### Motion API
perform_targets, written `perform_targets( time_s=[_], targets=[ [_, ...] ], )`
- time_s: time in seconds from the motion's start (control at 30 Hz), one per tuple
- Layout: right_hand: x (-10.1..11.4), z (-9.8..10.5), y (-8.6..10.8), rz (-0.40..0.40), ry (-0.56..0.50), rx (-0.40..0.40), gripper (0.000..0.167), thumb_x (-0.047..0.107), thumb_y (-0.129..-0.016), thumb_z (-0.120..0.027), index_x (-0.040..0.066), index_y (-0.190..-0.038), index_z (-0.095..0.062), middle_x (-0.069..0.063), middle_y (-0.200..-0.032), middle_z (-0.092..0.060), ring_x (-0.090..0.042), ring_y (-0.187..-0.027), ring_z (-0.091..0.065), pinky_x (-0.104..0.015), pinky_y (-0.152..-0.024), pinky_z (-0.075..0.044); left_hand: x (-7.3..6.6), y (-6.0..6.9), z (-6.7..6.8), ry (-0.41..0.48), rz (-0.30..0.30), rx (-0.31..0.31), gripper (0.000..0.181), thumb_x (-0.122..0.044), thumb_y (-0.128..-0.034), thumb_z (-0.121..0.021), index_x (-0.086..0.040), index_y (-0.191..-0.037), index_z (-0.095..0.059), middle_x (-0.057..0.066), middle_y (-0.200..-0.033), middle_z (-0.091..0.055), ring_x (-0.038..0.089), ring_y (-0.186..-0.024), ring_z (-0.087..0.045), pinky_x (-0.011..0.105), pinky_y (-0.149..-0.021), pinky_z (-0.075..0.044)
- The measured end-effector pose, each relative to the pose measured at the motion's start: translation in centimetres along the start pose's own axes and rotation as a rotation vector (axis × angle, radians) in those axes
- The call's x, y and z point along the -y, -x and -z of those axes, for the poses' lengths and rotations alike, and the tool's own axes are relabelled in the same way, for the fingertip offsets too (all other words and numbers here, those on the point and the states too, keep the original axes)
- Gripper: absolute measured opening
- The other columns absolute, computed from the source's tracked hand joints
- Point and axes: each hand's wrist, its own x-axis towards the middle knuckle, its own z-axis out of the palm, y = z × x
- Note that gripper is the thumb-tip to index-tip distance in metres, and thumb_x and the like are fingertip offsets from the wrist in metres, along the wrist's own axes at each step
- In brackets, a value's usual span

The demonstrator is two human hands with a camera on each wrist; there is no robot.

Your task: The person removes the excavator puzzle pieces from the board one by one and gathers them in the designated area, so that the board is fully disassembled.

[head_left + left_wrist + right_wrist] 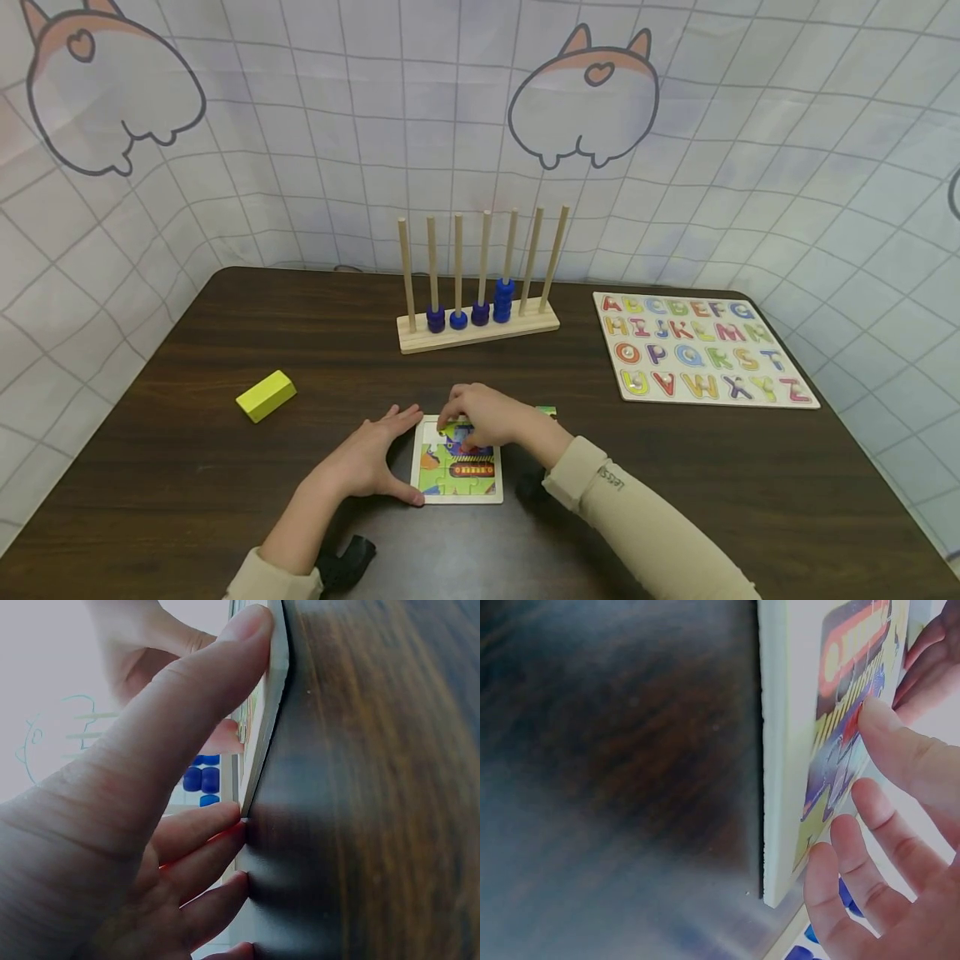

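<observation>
A square jigsaw puzzle in a pale frame (459, 500) lies on the table, showing a colourful vehicle picture; its upper left corner area is bare white. My left hand (360, 460) spreads along its left side, thumb on the lower left corner and fingertips by the upper left one. In the left wrist view the thumb of my left hand (172, 712) lies on the frame's edge. Over the puzzle's upper part is my right hand (487, 417). The right wrist view shows the thumb of my right hand (900, 847) touching the picture, its fingers loosely bent near the far edge.
A wooden rack (480, 335) with upright pegs and blue rings stands behind the puzzle. An alphabet board (712, 350) lies at the right, a yellow block (266, 396) at the left. A small green piece (547, 411) shows beyond my right forearm.
</observation>
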Motion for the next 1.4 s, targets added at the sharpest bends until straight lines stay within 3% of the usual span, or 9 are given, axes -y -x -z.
perform_targets(
  time_s=[0.53, 0.73, 1.0, 1.4],
  targets=[
    [-0.07, -0.42, 0.0, 0.002, 0.001, -0.025, 0.031, 0.011, -0.079, -0.072, 0.018, -0.108, -0.066, 0.0, -0.105, -0.054, -0.015, -0.094, -0.048, -0.029, -0.086, -0.042, -0.16, 0.22, 0.23, -0.001, 0.01, 0.0, 0.104, -0.044, -0.0549, -0.085, -0.002, -0.138, -0.039, 0.012, -0.145, -0.033, 0.034, -0.135, -0.02, 0.062, -0.102, -0.013],
    [-0.18, -0.78, 0.22, 0.002, -0.05, -0.044, 0.032, 0.01, -0.078, -0.072, 0.019, -0.108, -0.065, -0.001, -0.106, -0.055, -0.014, -0.096, -0.05, -0.03, -0.088, -0.043, -0.06, 0.2, 0.07, -0.004, 0.022, 0.002, 0.104, -0.045, -0.0538, -0.085, -0.003, -0.138, -0.039, 0.01, -0.145, -0.033, 0.032, -0.136, -0.02, 0.06, -0.103, -0.013],
    [-0.58, -0.85, 0.51, -0.017, -0.1, -0.062, 0.032, 0.014, -0.078, -0.073, 0.018, -0.109, -0.068, -0.002, -0.099, -0.051, -0.014, -0.086, -0.049, -0.023, -0.076, -0.044, -0.08, 0.06, -0.06, -0.014, 0.02, -0.001, 0.104, -0.045, -0.0533, -0.086, -0.002, -0.137, -0.04, 0.011, -0.144, -0.034, 0.033, -0.135, -0.021, 0.061, -0.102, -0.014],
    [-0.7, -0.83, 0.79, -0.029, -0.129, -0.07, 0.032, 0.014, -0.078, -0.073, 0.019, -0.11, -0.068, 0.0, -0.095, -0.052, -0.012, -0.08, -0.047, -0.02, -0.07, -0.043, -0.08, -0.01, -0.12, -0.021, 0.033, 0.003, 0.104, -0.046, -0.0528, -0.085, -0.004, -0.137, -0.041, 0.009, -0.144, -0.034, 0.031, -0.136, -0.02, 0.06, -0.103, -0.014]
  ],
)
